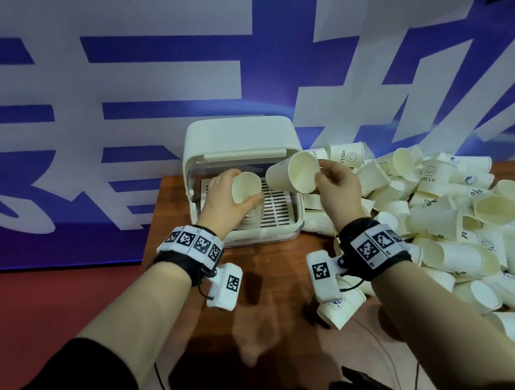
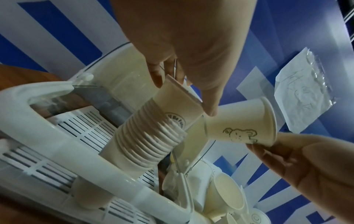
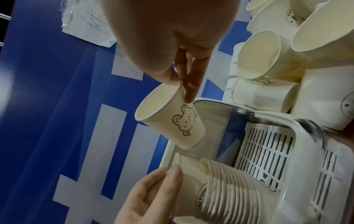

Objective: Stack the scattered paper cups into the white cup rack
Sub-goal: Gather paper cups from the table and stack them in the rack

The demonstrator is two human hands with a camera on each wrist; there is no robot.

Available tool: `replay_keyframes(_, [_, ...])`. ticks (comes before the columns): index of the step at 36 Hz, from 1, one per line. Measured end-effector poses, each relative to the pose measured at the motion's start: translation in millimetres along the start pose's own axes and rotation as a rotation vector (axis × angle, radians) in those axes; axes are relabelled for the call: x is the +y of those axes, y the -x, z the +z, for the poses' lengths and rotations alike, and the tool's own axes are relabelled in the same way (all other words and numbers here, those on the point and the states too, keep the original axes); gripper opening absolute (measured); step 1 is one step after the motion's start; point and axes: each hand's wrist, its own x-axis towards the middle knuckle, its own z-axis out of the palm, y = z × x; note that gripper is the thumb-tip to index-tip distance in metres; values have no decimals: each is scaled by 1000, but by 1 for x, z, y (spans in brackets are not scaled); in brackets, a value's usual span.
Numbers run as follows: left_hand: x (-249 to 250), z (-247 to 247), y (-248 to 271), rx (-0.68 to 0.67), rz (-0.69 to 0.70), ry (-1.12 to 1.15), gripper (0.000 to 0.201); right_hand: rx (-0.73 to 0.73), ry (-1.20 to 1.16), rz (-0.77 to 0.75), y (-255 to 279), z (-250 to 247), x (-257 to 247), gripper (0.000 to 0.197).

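Observation:
The white cup rack (image 1: 279, 220) stands at the back of the wooden table with its lid raised. A stack of nested paper cups (image 2: 149, 133) stands tilted on its slatted floor. My left hand (image 1: 223, 198) grips the top cup (image 1: 246, 186) of that stack at its rim. My right hand (image 1: 338, 184) pinches the rim of a single bear-print cup (image 3: 170, 119), held tilted in the air just right of the stack, mouth toward me. In the right wrist view the stack (image 3: 229, 192) lies below the bear cup.
A big pile of loose paper cups (image 1: 448, 212) covers the table's right side. One cup (image 1: 341, 308) lies near the right wrist. A blue and white banner (image 1: 136, 82) stands right behind the rack. Bare wood (image 1: 263, 273) shows in front of the rack.

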Motion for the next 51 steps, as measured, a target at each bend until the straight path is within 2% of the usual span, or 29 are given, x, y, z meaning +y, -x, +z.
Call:
replay_keyframes(7, [-6,11,-2,-98,-92,-132,71,-22,-84,28,-1,10,-6,29])
replay_keyframes(13, [-17,15,-5,-140,-152,-25,70,-75,-82,46,-2,16,-3,26])
replay_keyframes(18, [-20,9,-3,-253,-136,57,94,-121,-56,31,-1,23,-3,34])
replay_keyframes(20, [-21,4,-1,-253,-119,98,100,-138,-46,24,0,26,-6,35])
replay_keyframes(30, [-15,-12,12,-92,-17,300,72,-202,39,-44,-8,45,-19,24])
replay_keyframes(37, [-19,-14,10,-96,-16,416,50,-214,118,-89,-8,57,-17,22])
replay_keyframes(43, [-28,-11,6,-75,-59,450,48,-260,113,-90,-5,61,-11,25])
replay_keyframes(46, [-33,-9,5,-89,-84,442,48,-285,110,-42,-4,64,-4,27])
replay_keyframes(49, [-37,-7,6,-97,-77,423,35,-309,142,2,-3,67,2,32])
replay_keyframes(51, [-39,-5,6,-99,-66,406,33,-342,181,18,-2,68,5,34])
